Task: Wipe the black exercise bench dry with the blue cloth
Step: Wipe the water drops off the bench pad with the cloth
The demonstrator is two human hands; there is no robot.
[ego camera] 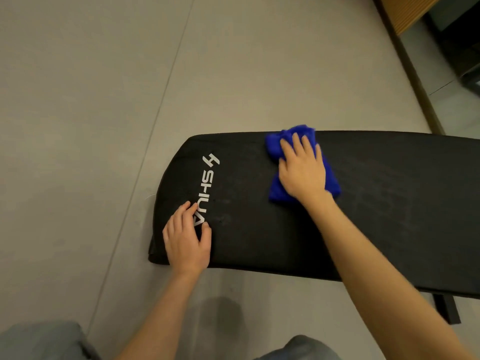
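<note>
The black exercise bench (376,203) lies across the middle of the view, its padded top carrying a white SHUA logo near the left end. A bunched blue cloth (276,146) sits on the far part of the pad. My right hand (302,170) lies flat on the cloth, fingers spread, pressing it onto the bench. My left hand (187,237) rests on the near left corner of the pad, fingertips touching the logo, with nothing in it.
Grey floor (104,100) surrounds the bench. A black bench foot (446,311) sticks out below the near edge at right. A wooden-trimmed wall edge (415,74) runs diagonally at the upper right. My knees in jeans (44,341) show at the bottom.
</note>
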